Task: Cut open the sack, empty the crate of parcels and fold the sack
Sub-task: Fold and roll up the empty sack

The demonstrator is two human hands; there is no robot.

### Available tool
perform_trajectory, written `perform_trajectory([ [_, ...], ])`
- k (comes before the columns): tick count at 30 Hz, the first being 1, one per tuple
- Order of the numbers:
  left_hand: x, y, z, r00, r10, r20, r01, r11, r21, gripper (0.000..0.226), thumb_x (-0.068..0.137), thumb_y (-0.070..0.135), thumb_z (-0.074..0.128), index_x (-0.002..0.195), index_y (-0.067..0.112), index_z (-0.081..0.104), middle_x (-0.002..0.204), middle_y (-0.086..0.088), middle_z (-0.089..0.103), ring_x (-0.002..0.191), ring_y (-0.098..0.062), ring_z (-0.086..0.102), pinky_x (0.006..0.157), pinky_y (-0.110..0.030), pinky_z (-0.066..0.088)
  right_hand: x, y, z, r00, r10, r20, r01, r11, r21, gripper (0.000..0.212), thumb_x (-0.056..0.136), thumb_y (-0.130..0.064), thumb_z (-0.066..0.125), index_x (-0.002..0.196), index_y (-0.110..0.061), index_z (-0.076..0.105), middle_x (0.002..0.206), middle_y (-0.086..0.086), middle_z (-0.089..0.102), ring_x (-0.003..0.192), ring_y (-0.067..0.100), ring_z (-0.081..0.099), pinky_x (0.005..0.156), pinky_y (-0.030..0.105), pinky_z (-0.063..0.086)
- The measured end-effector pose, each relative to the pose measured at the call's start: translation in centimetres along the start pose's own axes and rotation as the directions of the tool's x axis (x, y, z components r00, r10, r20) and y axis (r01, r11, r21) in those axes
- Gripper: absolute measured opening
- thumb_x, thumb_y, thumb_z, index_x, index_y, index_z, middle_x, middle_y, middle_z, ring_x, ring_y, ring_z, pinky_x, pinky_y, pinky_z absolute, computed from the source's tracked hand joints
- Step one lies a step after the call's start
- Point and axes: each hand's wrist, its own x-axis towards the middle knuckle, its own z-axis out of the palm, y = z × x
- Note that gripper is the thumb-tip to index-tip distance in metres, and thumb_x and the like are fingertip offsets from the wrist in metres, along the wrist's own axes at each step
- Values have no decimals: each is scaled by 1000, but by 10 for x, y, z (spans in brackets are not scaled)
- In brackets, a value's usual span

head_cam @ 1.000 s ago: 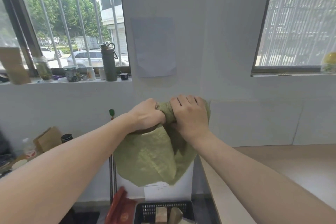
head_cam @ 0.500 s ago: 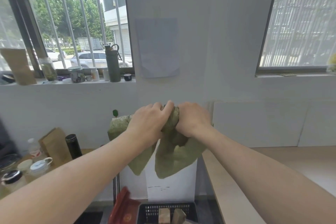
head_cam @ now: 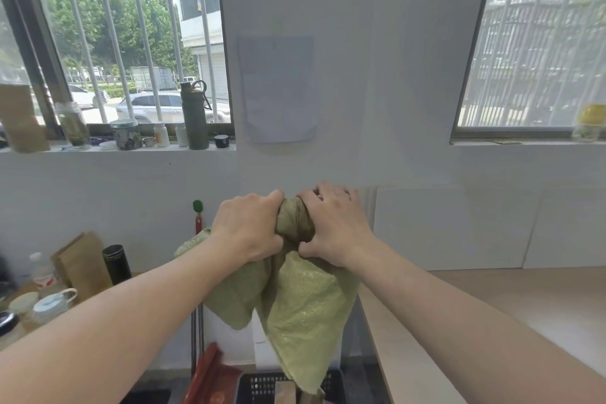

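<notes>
I have both hands, left hand [head_cam: 249, 226] and right hand [head_cam: 334, 226], clamped together on the bunched green sack [head_cam: 301, 305] held in the air above the black crate [head_cam: 259, 387], where parcels [head_cam: 284, 393] apparently remain, so folding looks barely under way.

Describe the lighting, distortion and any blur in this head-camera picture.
Head view: daylight comes through the left window and the right one, which looks washed out; the wide lens bows the window frames and stretches the forearms; both hands, left and right, and the sack look slightly soft.
</notes>
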Motion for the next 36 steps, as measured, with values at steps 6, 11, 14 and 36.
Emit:
perform_trajectory([
  [6,13,-2,-11,991,-109,84,130,939,-317,18,63,29,64,79,25,58,74,4,65,71,-26,62,61,-33,45,-2,3,11,964,-61,-260,22,988,-151,115,39,-56,90,140,-13,54,118,9,62,109,31,60,95,44,38],
  [11,17,5,-22,924,-24,381,309,631,-711,6,72,8,66,72,12,61,58,-2,63,52,-20,58,53,-27,46,7,10,8,924,-73,-375,-2,981,-195,54,48,-27,91,95,-17,65,82,4,63,73,29,60,69,38,40],
  [14,14,3,-25,867,71,493,374,561,-738,11,72,3,66,77,10,59,62,-7,54,54,-19,51,51,-27,40,11,11,9,919,-107,-379,18,973,-232,36,49,-10,84,76,-19,63,66,0,59,61,28,57,60,33,38],
  [36,-12,4,1,980,198,18,-199,971,132,35,78,30,60,109,25,46,72,6,47,67,-26,53,59,-33,40,4,0,-6,917,63,395,-191,937,292,38,60,-35,77,93,-30,58,89,-7,67,87,25,67,73,35,50],
])
